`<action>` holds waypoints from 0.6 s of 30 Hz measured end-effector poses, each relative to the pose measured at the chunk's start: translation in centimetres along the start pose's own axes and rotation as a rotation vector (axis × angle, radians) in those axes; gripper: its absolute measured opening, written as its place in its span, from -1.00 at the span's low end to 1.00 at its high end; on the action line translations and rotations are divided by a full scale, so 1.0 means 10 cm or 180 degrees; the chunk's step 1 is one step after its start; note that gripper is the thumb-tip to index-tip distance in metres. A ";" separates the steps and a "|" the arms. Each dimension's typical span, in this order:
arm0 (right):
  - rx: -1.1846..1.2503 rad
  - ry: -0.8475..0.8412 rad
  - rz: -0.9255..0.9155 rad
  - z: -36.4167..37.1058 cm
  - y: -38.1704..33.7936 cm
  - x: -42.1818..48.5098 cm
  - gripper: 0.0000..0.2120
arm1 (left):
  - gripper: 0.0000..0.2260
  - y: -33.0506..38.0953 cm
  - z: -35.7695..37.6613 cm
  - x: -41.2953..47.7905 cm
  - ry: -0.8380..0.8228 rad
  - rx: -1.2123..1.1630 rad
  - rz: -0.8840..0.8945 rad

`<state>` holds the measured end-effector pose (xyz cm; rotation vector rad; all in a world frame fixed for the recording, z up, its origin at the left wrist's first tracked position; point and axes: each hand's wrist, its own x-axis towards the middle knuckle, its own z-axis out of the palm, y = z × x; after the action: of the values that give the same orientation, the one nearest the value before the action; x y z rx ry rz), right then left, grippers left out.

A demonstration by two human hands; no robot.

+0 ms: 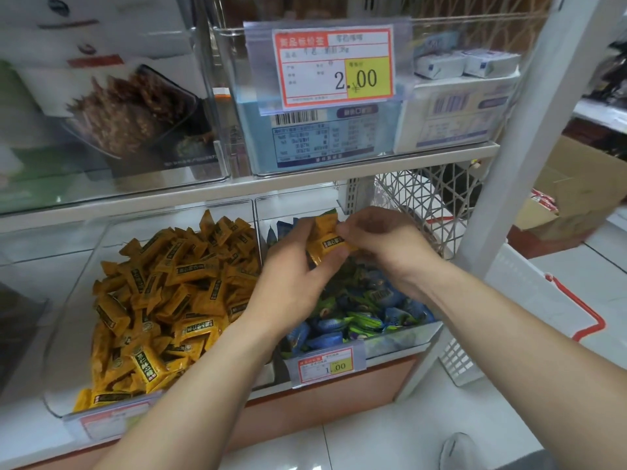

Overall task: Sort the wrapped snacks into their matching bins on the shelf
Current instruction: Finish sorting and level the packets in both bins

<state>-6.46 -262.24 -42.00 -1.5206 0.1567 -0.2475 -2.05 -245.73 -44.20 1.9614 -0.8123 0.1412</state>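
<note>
Two clear bins stand on the lower shelf. The left bin (68, 334) is heaped with orange wrapped snacks (163, 293). In the right bin (400, 344) lie blue and green wrapped snacks (359, 310). Both hands hover over the right bin. My left hand (291, 276) grips a few orange snacks (327, 244) between fingers and thumb. My right hand (383, 245) pinches the right end of the same orange bundle with thumb and fingertips. The hands hide the rear of the right bin.
The upper shelf carries clear bins with boxed goods and a price tag reading 2.00 (336, 66). A white lattice basket (431, 205) sits right of the bins, behind a white shelf post (515, 140). A white basket with a red handle (529, 313) and cardboard boxes (576, 198) stand on the floor at right.
</note>
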 end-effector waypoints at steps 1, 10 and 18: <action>0.0065 0.0070 -0.0014 0.03 0.01 -0.01 -0.89 | -0.79 0.01 0.00 -0.01 0.0023 -0.0167 -0.0085; -0.0723 0.0220 -0.0259 0.10 0.10 0.16 -0.92 | -0.61 -0.21 -0.81 -0.01 0.0471 0.0758 -0.0846; -0.2489 -0.0788 -0.0730 0.38 0.31 0.42 -0.95 | -0.48 -0.38 -0.91 -0.18 0.0245 0.1948 -0.0587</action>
<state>-1.27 -259.54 -44.69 -2.3360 -0.1410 -0.1835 0.92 -236.18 -43.07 2.5739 -0.5697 0.3892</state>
